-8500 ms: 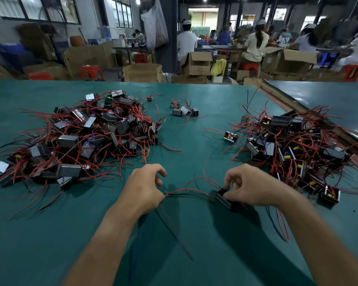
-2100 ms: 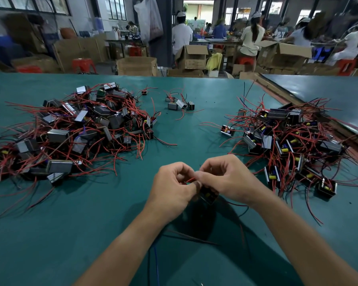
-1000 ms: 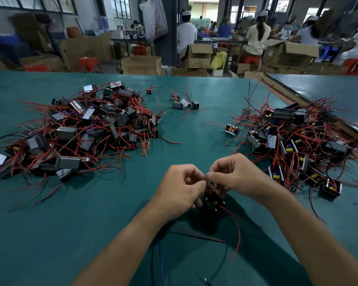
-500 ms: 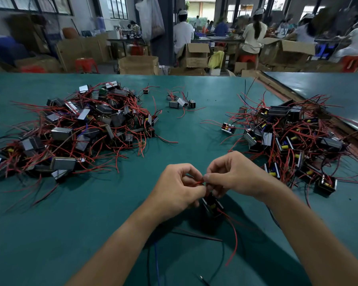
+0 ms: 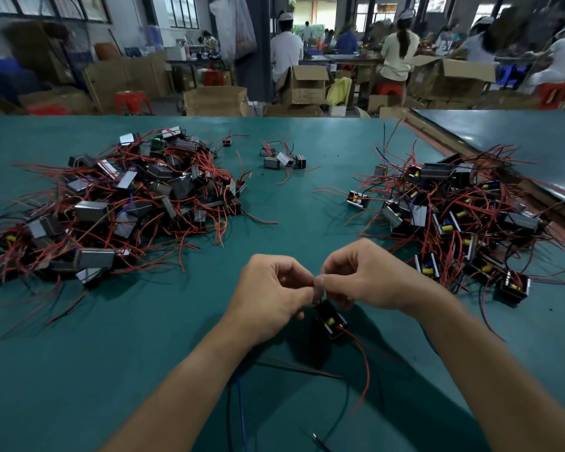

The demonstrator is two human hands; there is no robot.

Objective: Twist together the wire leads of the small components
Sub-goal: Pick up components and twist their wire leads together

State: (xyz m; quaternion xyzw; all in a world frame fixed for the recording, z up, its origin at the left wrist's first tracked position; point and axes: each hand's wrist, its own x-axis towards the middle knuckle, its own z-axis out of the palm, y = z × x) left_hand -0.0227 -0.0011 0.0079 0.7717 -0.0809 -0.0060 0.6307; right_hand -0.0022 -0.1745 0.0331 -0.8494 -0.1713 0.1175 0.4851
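Dim hall here, daylight coming off the windows (image 5: pixel 183 11) at eleven o'clock; soft shadows pooling on the green table (image 5: pixel 79 370) at six, workers (image 5: pixel 286 50) blurred at twelve, edges bowing wide-angle.

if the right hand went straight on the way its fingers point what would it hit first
The left hand: the right hand points leftward at it, and their fingertips seem to meet, both pinching the leads above the small component. Nothing else seems to lie between.
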